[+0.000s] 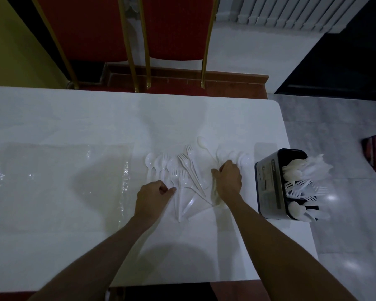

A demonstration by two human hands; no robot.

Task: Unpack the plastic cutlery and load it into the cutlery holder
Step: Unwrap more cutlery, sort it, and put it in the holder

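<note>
Fingers (pixel 223 168) curled on glossy white spoons (pixel 237 158) | ribbed forks (pixel 183 161) loose

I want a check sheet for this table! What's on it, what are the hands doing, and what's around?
Surface: white table, dim light.
Job's things: loose white forks and spoons lie mid-table; black cutlery holder at the right edge already holds forks and spoons.
Clutter: empty clear plastic bag lies flat on the left.
Grips: left hand curled by fork handles; right hand closed over spoons.
Cables: nothing seen.
Surroundings: red chairs behind the table, grey floor, white radiator.
</note>
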